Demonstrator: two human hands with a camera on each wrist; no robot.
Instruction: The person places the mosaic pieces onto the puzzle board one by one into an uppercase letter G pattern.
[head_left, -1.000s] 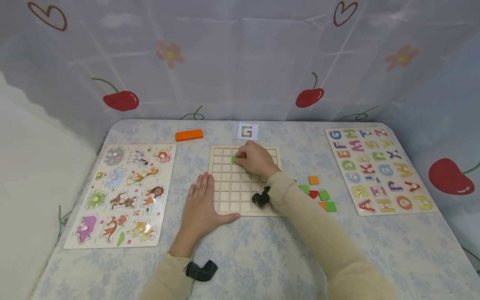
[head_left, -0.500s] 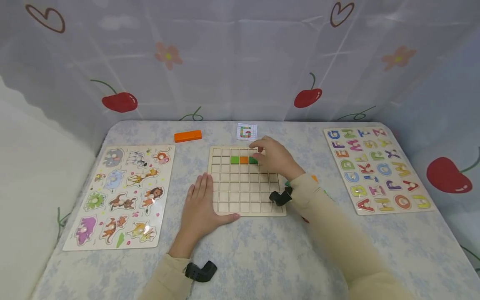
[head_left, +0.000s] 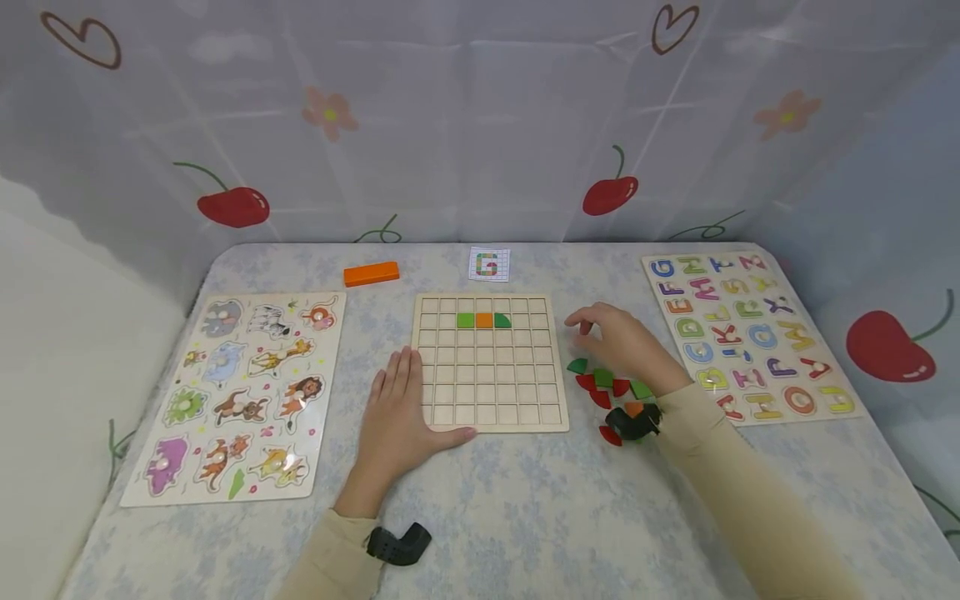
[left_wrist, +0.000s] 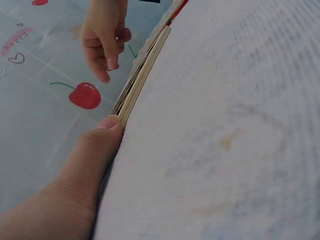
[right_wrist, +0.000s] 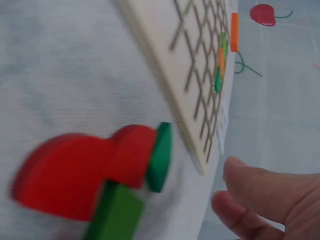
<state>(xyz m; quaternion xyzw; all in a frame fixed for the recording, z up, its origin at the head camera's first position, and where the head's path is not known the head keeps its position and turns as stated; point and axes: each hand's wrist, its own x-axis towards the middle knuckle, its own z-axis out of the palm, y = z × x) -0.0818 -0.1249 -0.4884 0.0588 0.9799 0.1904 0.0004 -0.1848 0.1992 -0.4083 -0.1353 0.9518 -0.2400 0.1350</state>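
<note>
A wooden grid board [head_left: 491, 375] lies mid-table. In its second row sit a light green square [head_left: 466, 321], an orange square [head_left: 484, 321] and a dark green quarter-circle [head_left: 502, 321]. My left hand [head_left: 393, 425] rests along the board's left and lower edges, fingers straight, thumb [left_wrist: 95, 150] against the rim. Off the board's right side my right hand [head_left: 618, 337] hovers with loosely bent fingers and nothing between them. Below it lie loose pieces, among them a red quarter-circle [right_wrist: 65, 170], a green square [right_wrist: 117, 212] and a dark green quarter-circle [right_wrist: 160, 157]; the forearm and wrist camera partly hide others.
Behind the board lies a small card [head_left: 489, 264] printed with a coloured G pattern. An orange bar [head_left: 371, 273] is at the back left. An animal puzzle board [head_left: 255, 358] fills the left side, and a letter puzzle board [head_left: 757, 392] the right.
My right hand has left the grid board and moved right, over beside the loose pieces. The three pieces in the second row are now uncovered. My left hand has stayed in place.
</note>
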